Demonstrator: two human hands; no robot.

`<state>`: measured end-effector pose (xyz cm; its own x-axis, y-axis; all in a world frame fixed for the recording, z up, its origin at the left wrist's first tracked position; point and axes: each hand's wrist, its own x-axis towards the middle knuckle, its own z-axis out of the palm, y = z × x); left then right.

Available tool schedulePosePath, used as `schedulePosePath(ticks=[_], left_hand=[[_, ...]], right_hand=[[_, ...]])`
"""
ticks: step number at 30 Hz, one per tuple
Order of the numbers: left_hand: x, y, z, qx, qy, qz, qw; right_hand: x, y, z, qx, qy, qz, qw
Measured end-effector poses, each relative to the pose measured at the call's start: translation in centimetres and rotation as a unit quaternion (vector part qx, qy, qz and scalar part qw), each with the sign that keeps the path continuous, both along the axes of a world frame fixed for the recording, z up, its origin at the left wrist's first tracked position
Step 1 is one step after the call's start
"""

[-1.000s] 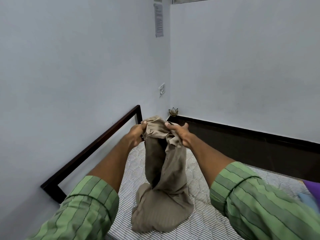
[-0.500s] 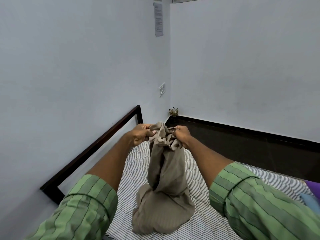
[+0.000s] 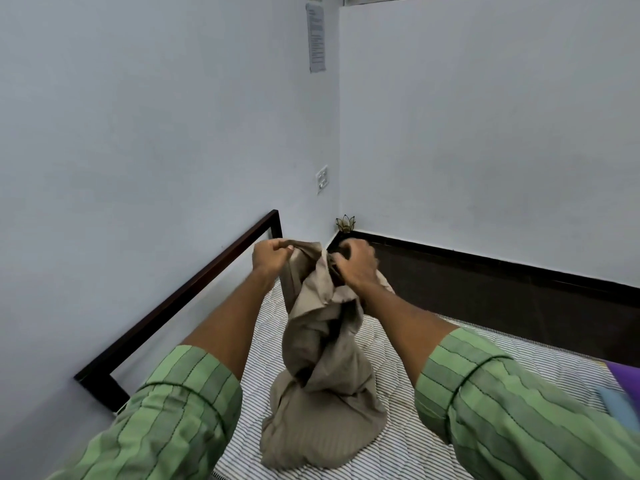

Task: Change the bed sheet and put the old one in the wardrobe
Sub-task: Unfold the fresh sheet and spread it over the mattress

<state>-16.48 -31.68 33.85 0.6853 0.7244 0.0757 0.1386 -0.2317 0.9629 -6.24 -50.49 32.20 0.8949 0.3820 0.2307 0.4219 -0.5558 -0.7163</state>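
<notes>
Right hand [image 3: 356, 263] has dug into the folds since before | both hands pinch sheet [image 3: 322, 344] top, left hand [image 3: 272, 254] alongside | sheet hangs straight down, tail on mattress [image 3: 408, 348]

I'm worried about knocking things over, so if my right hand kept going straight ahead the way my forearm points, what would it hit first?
Likely the small lotus-shaped holder in the corner, just beyond the right hand gripping the beige sheet; depth is unclear, so the wall may come first.

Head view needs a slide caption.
Both hands, left and right, grip a bunched beige sheet above the striped mattress.
</notes>
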Motion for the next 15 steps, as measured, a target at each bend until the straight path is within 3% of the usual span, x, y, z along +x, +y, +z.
schedulePosePath(ticks=[2, 4, 9, 15], left_hand=[[0.3, -1.4, 1.1, 0.064, 0.001, -0.058, 0.996], [0.6, -2.2, 1.7, 0.14, 0.014, -0.118, 0.983], [0.5, -2.3, 2.3, 0.236, 0.022, -0.116, 0.965], [0.3, -0.3, 2.7, 0.215, 0.007, -0.118, 0.97]], right_hand=[[-1.1, 1.5, 0.6, 0.037, -0.015, 0.094, 0.995], [-1.8, 2.8, 1.1, -0.005, -0.012, 0.13, 0.991], [-1.1, 2.1, 0.2, -0.122, 0.024, 0.115, 0.985], [-0.9, 1.1, 0.2, 0.012, 0.074, 0.154, 0.985]])
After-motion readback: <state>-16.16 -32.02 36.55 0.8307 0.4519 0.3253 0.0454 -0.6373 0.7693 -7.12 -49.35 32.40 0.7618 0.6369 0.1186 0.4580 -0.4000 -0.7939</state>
